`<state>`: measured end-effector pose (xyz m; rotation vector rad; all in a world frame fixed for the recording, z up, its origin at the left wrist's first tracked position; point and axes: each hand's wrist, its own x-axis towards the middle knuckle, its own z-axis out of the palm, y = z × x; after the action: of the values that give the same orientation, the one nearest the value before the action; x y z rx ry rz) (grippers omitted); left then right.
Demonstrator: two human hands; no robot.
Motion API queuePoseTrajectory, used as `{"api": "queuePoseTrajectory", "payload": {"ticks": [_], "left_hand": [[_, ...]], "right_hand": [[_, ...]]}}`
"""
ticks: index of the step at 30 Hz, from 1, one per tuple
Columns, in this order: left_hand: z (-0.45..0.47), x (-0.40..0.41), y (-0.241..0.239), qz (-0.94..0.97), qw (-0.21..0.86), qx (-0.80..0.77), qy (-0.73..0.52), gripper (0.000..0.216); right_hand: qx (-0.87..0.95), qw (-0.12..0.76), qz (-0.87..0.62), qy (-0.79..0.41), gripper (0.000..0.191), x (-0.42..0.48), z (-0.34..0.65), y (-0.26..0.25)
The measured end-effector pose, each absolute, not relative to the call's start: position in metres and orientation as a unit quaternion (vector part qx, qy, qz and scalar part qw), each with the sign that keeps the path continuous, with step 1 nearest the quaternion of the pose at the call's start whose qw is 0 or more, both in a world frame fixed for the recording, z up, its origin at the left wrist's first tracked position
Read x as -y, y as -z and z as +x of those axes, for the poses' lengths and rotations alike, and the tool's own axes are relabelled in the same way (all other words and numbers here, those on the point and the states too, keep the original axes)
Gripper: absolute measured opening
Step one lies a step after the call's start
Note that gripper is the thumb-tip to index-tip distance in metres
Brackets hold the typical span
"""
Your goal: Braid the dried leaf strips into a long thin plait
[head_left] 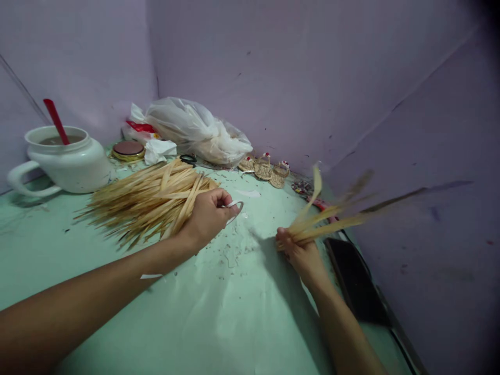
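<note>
Bare forearms come in from the near edge over the pale green table [234, 323], one from each lower corner. The person's left hand [211, 212] is pinched closed, thumb against forefinger, on a thin white curled strip [235, 203] that loops out past the fingertips. Just behind that hand, to its left, lies a thick bundle of dry, straw-coloured leaf strips [144, 200]; whether the wrist touches it I can't tell. Over on the right, the right hand [300, 252] is closed around the gathered lower ends of a few loose, straw-coloured blades [312, 229], which fan up and away toward the lilac wall [410, 234], their tips blurred. Beside that forearm rests a flat black phone [355, 281].
</note>
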<state>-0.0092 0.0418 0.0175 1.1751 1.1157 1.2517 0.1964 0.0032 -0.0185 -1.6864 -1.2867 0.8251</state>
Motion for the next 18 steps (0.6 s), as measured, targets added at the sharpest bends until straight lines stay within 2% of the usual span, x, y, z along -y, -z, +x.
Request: {"api": "queuePoseTrajectory", "payload": {"ticks": [5, 8, 11, 18], "left_hand": [[-0.007, -0.041, -0.019, 0.49, 0.538, -0.48, -0.49, 0.023], [-0.004, -0.034, -0.028, 0.488, 0.555, -0.483, -0.469, 0.024], [-0.001, -0.023, -0.042, 0.497, 0.576, -0.464, -0.453, 0.026], [0.011, -0.002, -0.04, 0.5, 0.613, -0.421, -0.443, 0.026]], "right_hand": [[0.478, 0.454, -0.633, -0.407, 0.031, -0.001, 0.186, 0.011], [0.35, 0.547, -0.525, -0.55, 0.028, 0.0, 0.171, -0.007], [0.24, 0.589, -0.399, -0.66, 0.027, 0.002, 0.154, -0.021], [0.237, 0.625, -0.352, -0.655, 0.027, 0.01, 0.125, -0.017]]}}
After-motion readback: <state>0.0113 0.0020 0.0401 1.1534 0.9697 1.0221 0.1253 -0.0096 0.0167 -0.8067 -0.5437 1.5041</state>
